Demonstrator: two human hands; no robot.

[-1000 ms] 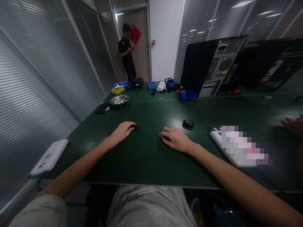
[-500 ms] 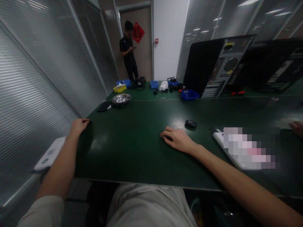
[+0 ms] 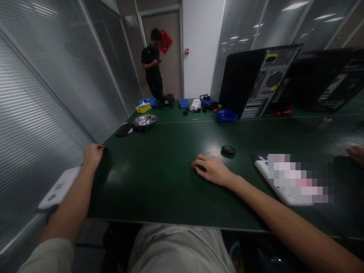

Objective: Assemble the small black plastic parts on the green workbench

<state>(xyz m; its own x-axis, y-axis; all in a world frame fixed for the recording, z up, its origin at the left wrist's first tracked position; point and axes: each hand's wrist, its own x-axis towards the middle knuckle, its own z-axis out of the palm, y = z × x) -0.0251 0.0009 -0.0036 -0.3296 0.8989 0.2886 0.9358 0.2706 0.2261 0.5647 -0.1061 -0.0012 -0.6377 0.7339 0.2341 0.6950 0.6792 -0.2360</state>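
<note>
My left hand [image 3: 93,154] rests at the left edge of the green table [image 3: 153,178], its fingers pressed together; whatever they may hold is too small to make out. Near the middle of the tabletop, my right hand [image 3: 209,168] is in a pinch around a small thin object [image 3: 192,166] whose tip sticks out to the left of the fingertips. Just behind my right hand lies a black mouse [image 3: 228,150]. To the right of it is a white device [image 3: 263,167], partly blurred out.
A metal bowl [image 3: 145,120], a yellow tray [image 3: 143,108] and a blue bin [image 3: 226,115] stand farther back. Computer towers [image 3: 257,81] fill the back right. A person [image 3: 152,66] stands by the door. Another person's hand [image 3: 356,154] is at the right edge.
The view has shifted slightly. My left hand has turned a little, and the thin object shows more beyond my right fingertips.
</note>
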